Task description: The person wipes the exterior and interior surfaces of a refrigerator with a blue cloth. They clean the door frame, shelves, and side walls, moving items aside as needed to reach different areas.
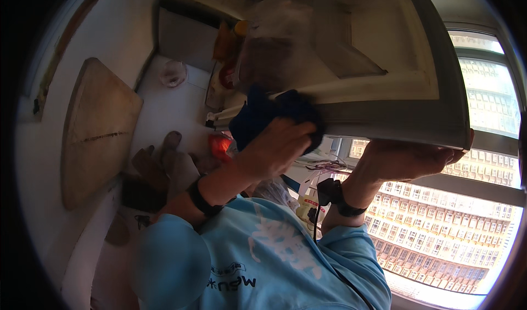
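My left hand (273,147) is closed around a dark blue cloth (257,118), which it presses against the near edge of a large grey-rimmed door (387,118). The door has a pale inner panel (395,54) and looks like that of a refrigerator. My right hand (397,161) grips the outer corner of the door from beneath, its fingertips partly hidden behind the rim. Both arms wear black bands, and a small device with a cable sits on the right wrist. Behind the cloth, part of the door edge is hidden.
A flat brownish board (101,135) leans at the left. A round translucent object (173,73) lies on the pale floor. Below the door are a red bag (221,146), thin loose wires (327,166) and a clear plastic bag (273,192). A bright window (486,91) fills the right side.
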Action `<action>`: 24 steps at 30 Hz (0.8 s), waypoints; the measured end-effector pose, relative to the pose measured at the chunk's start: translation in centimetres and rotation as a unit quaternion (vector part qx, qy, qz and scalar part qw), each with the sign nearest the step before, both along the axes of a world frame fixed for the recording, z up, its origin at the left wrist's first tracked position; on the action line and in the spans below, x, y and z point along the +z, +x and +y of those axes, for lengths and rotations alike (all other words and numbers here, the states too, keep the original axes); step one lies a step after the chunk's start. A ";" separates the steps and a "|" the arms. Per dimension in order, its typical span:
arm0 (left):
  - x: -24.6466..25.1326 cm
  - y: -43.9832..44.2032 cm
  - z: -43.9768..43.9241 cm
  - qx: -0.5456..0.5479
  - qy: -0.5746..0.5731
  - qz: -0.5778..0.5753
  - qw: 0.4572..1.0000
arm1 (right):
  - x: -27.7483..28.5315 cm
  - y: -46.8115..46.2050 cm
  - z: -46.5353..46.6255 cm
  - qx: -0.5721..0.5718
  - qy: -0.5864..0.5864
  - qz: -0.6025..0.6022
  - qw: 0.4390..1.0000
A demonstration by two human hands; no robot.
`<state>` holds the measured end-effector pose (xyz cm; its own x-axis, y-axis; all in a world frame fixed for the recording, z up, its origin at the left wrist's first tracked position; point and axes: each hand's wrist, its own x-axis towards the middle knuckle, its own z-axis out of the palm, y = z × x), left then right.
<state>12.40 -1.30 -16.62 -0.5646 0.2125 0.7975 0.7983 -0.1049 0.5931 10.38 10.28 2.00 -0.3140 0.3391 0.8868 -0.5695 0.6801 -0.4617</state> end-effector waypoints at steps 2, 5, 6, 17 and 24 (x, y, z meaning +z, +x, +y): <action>-2.0 0.4 -0.9 -0.010 -0.031 -0.046 0.998 | -0.1 -0.2 0.2 -0.147 0.080 -0.033 0.985; -1.7 1.0 -0.6 0.014 0.027 -0.057 0.998 | 0.1 -0.3 0.7 -0.230 0.207 -0.013 0.951; -0.6 1.2 0.2 0.030 0.046 -0.037 0.998 | 0.0 -0.4 0.8 -0.274 0.241 0.003 0.931; -4.2 1.9 -0.4 0.044 -0.003 -0.089 0.995 | -0.4 -0.1 0.4 0.162 -0.068 -0.009 0.984; 0.5 1.3 -0.1 0.051 0.154 -0.081 0.983 | -0.3 -0.9 0.0 -0.224 0.204 0.007 0.953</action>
<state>13.68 -1.39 -16.13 -0.6959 -0.0892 0.7126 0.7113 -0.2230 0.6666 9.50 10.32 1.74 -0.2061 0.0623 0.9765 -0.1839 0.9777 -0.1012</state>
